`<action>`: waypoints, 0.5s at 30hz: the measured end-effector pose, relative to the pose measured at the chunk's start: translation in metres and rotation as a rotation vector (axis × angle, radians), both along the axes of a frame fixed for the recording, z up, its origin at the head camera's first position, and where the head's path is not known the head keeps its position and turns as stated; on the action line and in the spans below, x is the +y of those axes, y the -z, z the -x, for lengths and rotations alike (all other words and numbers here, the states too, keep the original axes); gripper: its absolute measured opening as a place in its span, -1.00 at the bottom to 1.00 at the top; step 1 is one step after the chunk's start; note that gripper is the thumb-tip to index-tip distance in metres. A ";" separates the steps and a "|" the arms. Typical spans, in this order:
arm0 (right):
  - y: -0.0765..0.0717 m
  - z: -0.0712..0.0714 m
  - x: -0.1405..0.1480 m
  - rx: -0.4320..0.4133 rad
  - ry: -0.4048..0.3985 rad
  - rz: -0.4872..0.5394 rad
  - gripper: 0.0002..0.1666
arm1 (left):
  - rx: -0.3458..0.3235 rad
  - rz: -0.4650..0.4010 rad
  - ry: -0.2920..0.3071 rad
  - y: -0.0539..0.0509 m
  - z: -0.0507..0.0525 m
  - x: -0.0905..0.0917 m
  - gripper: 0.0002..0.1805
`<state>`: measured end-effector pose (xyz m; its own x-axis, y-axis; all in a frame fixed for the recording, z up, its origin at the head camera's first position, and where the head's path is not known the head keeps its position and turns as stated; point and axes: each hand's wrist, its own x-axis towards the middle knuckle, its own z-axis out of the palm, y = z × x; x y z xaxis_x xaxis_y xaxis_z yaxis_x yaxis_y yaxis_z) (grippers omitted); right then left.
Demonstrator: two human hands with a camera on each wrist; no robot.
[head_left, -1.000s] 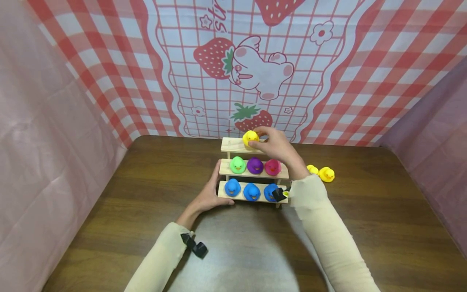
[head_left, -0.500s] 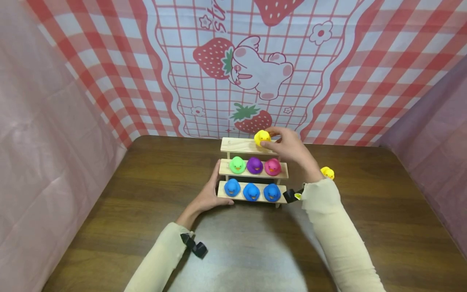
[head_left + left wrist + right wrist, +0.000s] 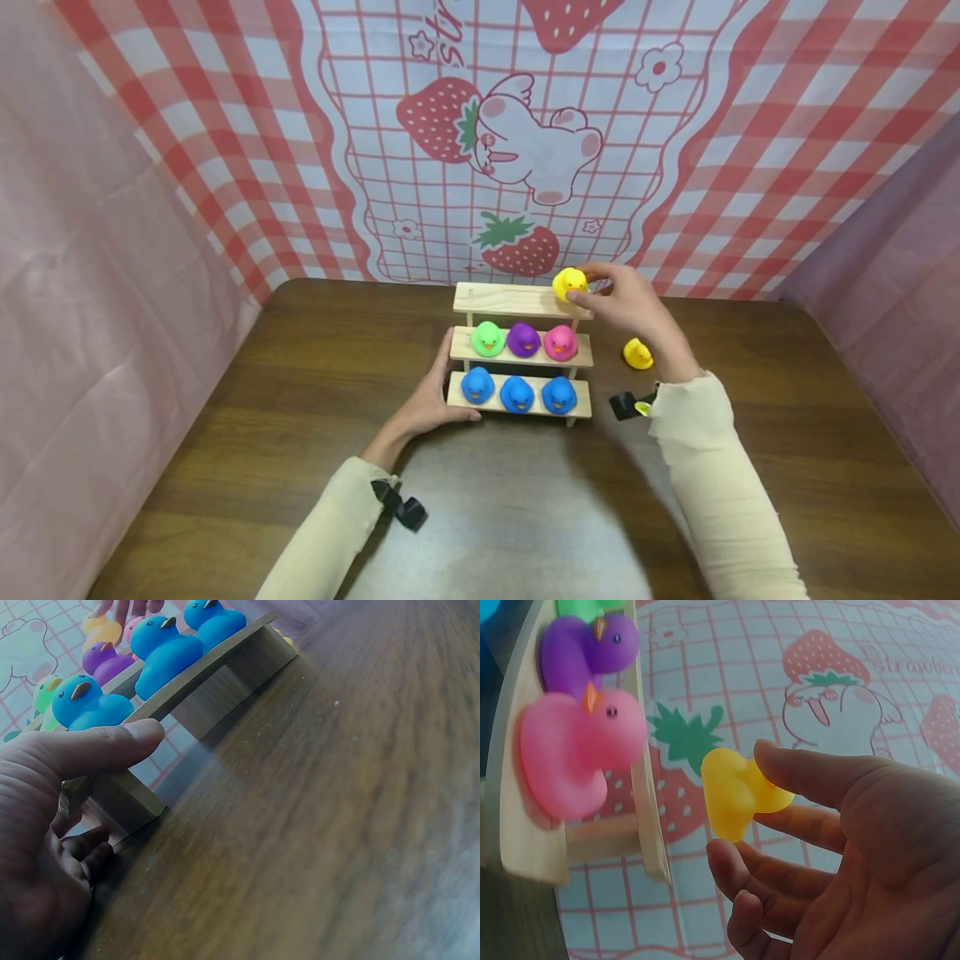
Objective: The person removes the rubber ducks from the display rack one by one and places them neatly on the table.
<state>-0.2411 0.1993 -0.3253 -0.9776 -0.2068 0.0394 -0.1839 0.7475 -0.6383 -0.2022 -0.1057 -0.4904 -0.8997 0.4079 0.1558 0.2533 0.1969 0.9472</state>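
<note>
In the head view, my left hand (image 3: 426, 404) grips the left end of a three-step wooden stand (image 3: 502, 297). Its thumb lies along the bottom step's front edge, with the other fingers below and behind in the left wrist view. My right hand (image 3: 626, 302) pinches a yellow rubber duck (image 3: 568, 285) between thumb and fingers over the top step's right end. Whether this duck touches the step, I cannot tell. A green duck (image 3: 488, 339), a purple duck (image 3: 523, 340) and a pink duck (image 3: 577, 761) sit on the middle step. Three blue ducks (image 3: 517, 395) line the bottom step.
Another yellow duck (image 3: 637, 354) lies on the brown wooden table (image 3: 322, 367), right of the stand and beside my right forearm. Behind the stand hangs a checked strawberry cloth (image 3: 517, 167). Pink curtains (image 3: 112, 250) flank both sides.
My right hand has slid rightward with the yellow duck, from left of the top step's middle to its right end. The forearm now covers different table ducks. My left hand stays put.
</note>
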 end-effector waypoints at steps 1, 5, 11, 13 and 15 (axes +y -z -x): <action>0.000 -0.001 0.003 -0.001 0.009 -0.003 -0.38 | -0.001 0.002 -0.001 0.000 0.000 0.000 0.52; 0.000 -0.004 0.012 -0.014 0.055 -0.022 -0.35 | -0.004 0.008 -0.004 -0.001 -0.001 0.000 0.52; 0.000 -0.008 0.025 -0.009 0.075 -0.032 -0.30 | -0.001 0.005 -0.003 -0.001 -0.001 -0.001 0.53; 0.000 -0.010 0.029 -0.002 0.068 -0.032 -0.31 | 0.000 0.000 -0.001 -0.001 -0.001 -0.001 0.53; 0.000 -0.011 0.033 -0.003 0.066 -0.035 -0.30 | -0.001 -0.002 0.000 -0.001 -0.001 -0.001 0.53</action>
